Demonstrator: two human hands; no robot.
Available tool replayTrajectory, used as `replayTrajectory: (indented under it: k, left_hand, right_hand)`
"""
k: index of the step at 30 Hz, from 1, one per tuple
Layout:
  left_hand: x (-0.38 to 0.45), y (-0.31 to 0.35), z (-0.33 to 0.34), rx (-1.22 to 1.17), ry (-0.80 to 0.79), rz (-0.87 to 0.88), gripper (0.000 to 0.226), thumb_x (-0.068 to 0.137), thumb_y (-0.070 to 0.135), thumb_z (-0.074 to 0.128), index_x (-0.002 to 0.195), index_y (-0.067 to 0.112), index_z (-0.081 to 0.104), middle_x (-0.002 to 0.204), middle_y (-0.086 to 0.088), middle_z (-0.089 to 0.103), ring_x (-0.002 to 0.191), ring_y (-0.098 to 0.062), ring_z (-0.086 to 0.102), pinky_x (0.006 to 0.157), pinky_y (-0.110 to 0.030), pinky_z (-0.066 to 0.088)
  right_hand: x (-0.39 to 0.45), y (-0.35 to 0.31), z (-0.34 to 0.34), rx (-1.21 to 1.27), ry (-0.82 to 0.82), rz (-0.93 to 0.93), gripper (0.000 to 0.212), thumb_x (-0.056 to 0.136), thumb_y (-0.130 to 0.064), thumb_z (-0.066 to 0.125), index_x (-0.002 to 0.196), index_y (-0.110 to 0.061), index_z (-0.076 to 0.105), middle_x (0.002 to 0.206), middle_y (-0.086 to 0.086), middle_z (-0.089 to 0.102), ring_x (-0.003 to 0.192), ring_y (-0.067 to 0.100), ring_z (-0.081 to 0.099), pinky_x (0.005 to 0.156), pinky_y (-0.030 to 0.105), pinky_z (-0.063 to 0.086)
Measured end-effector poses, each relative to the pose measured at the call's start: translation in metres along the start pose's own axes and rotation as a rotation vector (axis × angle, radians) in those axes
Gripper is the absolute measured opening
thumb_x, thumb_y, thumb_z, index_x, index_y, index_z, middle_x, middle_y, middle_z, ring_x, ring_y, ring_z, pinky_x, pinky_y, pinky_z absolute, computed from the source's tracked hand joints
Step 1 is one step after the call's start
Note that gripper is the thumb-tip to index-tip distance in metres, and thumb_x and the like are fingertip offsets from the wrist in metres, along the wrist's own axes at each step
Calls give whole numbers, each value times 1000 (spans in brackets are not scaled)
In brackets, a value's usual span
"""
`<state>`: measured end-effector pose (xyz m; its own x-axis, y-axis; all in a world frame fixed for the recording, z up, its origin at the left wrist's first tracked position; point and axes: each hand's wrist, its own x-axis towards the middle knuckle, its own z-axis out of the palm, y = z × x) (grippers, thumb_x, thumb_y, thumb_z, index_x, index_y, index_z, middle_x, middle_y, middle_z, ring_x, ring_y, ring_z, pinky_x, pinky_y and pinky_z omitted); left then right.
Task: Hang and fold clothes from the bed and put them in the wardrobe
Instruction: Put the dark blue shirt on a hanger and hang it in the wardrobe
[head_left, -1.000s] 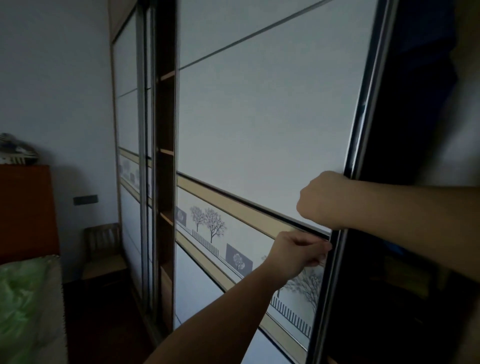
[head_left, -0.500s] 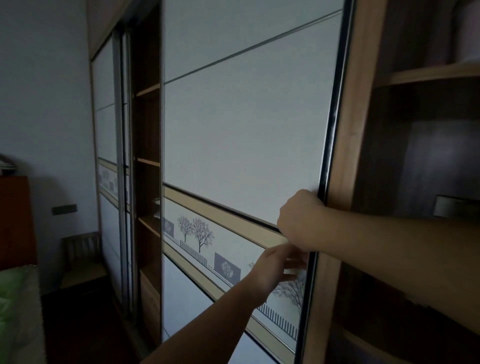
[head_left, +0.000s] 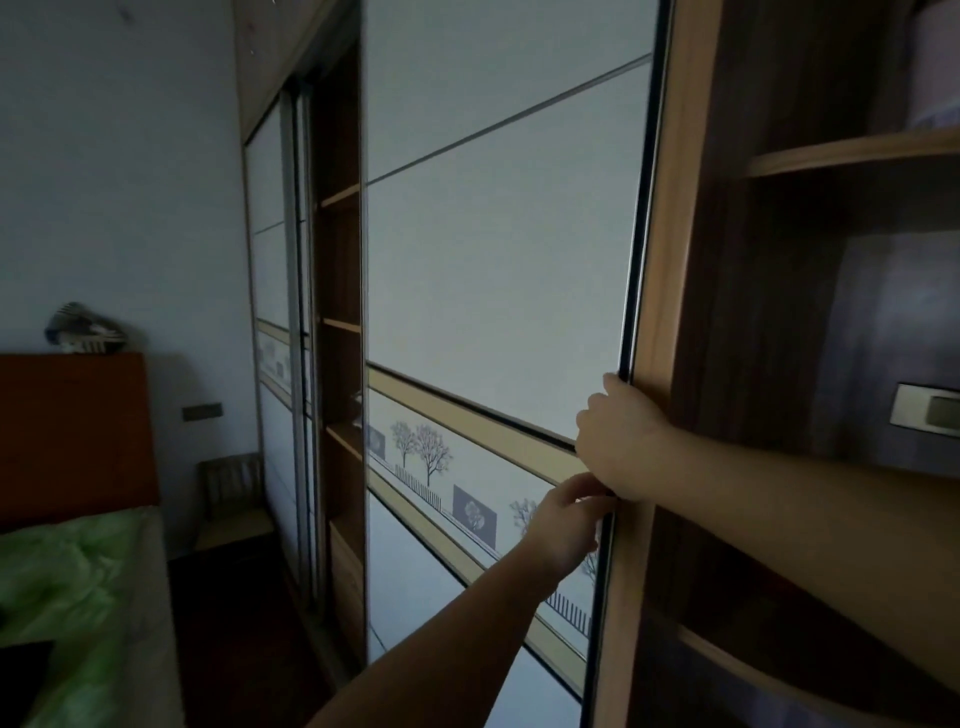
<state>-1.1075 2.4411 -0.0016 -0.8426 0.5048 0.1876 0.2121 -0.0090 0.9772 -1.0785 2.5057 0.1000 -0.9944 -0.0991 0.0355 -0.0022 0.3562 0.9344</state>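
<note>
My left hand (head_left: 563, 525) curls its fingers round the dark metal edge of the sliding door (head_left: 493, 291); my right hand (head_left: 621, 441) grips the same edge just above it, the two hands touching. Neither hand holds any clothing.

Procedure, as I judge it: keep both grips on the metal frame, not on the white panel, and pull level along the track. An uneven pull from the upper hand alone could tilt the door and bind it.

The wardrobe (head_left: 670, 260) stands directly in front. The open section to the right shows wooden shelves. A pale, rounded item (head_left: 935, 67) sits on the top shelf; I cannot tell what it is. A small light rectangular object (head_left: 927, 410) sits in the compartment below it. Farther left, a narrow open bay (head_left: 340, 364) shows more shelves, contents too dark to read.

The bed (head_left: 72, 582) lies well apart, at lower left, under green bedding. No individual garment can be made out there.
</note>
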Motion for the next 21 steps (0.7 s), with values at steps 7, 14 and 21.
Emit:
replayTrajectory:
  k: [7, 14, 21]
  left_hand:
    - [29, -8, -21, 133, -26, 15, 25, 91, 13, 52, 109, 23, 65, 112, -8, 67, 101, -22, 64, 84, -34, 53]
    - [9, -38, -53, 716, 172, -23, 27, 89, 27, 56, 114, 25, 66, 109, 1, 68, 98, -15, 63, 89, -30, 51]
    - [-119, -46, -63, 956, 401, -241, 34, 87, 30, 55, 120, 26, 61, 118, -1, 64, 106, -20, 61, 94, -37, 50]
  right_hand:
    - [13, 7, 8, 127, 171, -12, 24, 96, -24, 45, 117, -21, 56, 126, 3, 56, 117, 25, 49, 99, 40, 30]
    - [11, -11, 25, 362, 309, -9, 9, 90, -19, 48, 86, -23, 54, 109, -1, 61, 105, 23, 53, 89, 37, 31]
    - [-46, -83, 47, 738, 396, -215, 29, 93, -40, 44, 111, -21, 57, 120, 1, 54, 111, 24, 52, 91, 35, 35]
